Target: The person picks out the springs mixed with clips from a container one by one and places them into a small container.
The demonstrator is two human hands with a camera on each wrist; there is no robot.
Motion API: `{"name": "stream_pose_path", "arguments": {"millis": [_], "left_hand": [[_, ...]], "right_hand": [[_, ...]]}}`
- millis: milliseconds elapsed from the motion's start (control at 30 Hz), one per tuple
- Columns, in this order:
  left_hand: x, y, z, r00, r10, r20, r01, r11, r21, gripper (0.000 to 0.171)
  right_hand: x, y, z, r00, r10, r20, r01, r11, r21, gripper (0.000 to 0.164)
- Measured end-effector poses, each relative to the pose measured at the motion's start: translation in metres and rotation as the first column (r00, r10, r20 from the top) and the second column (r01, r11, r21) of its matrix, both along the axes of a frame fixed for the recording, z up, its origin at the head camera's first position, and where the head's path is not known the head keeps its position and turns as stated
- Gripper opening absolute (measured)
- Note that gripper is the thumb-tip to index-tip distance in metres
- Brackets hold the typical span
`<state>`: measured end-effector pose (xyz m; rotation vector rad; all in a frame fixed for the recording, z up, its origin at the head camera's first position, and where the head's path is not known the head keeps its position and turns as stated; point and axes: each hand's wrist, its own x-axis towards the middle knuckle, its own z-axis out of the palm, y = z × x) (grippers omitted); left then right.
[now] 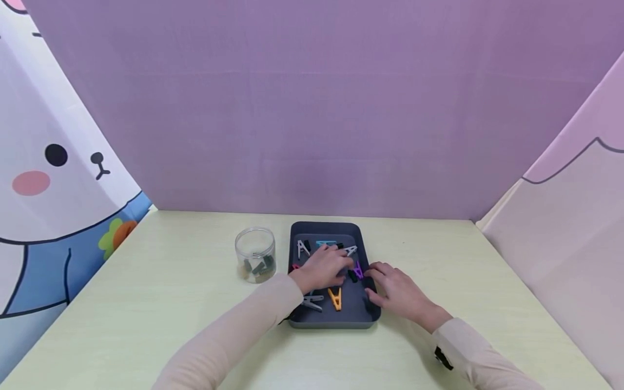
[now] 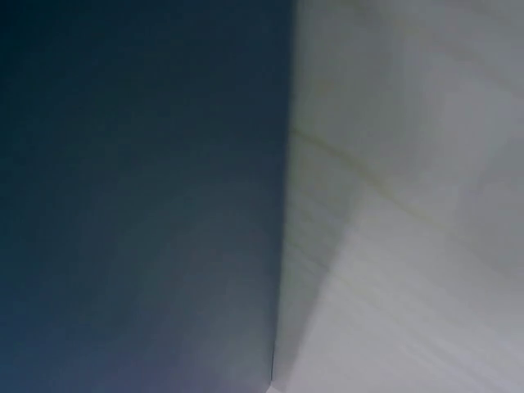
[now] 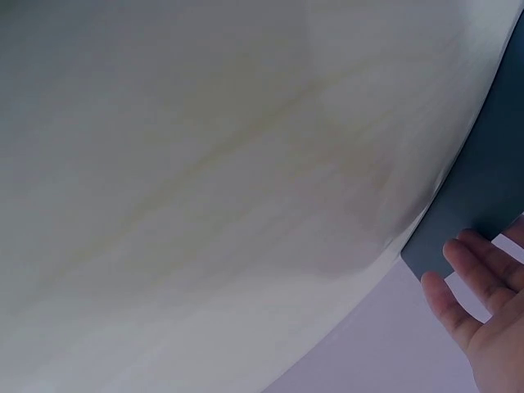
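Note:
A dark grey rectangular tray (image 1: 329, 325) holds several small plastic clips, among them an orange clip (image 1: 335, 299), a purple clip (image 1: 358, 270), a grey clip (image 1: 312, 302) and a blue clip (image 1: 325, 242). My left hand (image 1: 325, 267) reaches over the tray's middle, fingers bent down among the clips; whether it pinches one is hidden. On the right side, my right hand (image 1: 401, 291) touches the tray's edge with spread, relaxed fingers. The right wrist view shows those fingers (image 3: 483, 278) against the tray's outer wall (image 3: 483, 192). Only the tray wall (image 2: 147, 196) and tabletop fill the left wrist view.
A clear round jar (image 1: 255, 244) stands left of the tray, with several small dark and tan pieces at its bottom. Pale wood-grain tabletop (image 1: 161, 281) surrounds both. A purple cloth (image 1: 312, 108) hangs behind, with printed cloths at the left and right.

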<state>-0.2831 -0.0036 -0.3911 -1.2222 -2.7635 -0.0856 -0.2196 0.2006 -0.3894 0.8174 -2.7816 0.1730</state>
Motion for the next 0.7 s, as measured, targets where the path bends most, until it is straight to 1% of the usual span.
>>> {"name": "stream_pose_path", "arguments": {"millis": [267, 500, 700], "left_hand": [[-0.0005, 0.0006, -0.0030, 1.000, -0.022, 0.005, 0.022, 1.000, 0.001, 0.033], [-0.0001, 0.0035, -0.0034, 1.000, -0.013, 0.028, 0.014, 1.000, -0.029, 0.034], [0.0019, 0.0049, -0.0027, 0.999, -0.015, 0.029, 0.017, 0.998, -0.063, 0.036]], "right_hand": [[-0.0003, 0.0005, -0.0008, 1.000, 0.012, -0.015, -0.012, 1.000, -0.007, 0.036], [0.0001, 0.0017, -0.0005, 1.000, 0.019, -0.010, -0.019, 1.000, -0.011, 0.036], [0.0001, 0.0023, -0.0004, 1.000, 0.026, -0.011, -0.027, 1.000, -0.016, 0.036]]}}
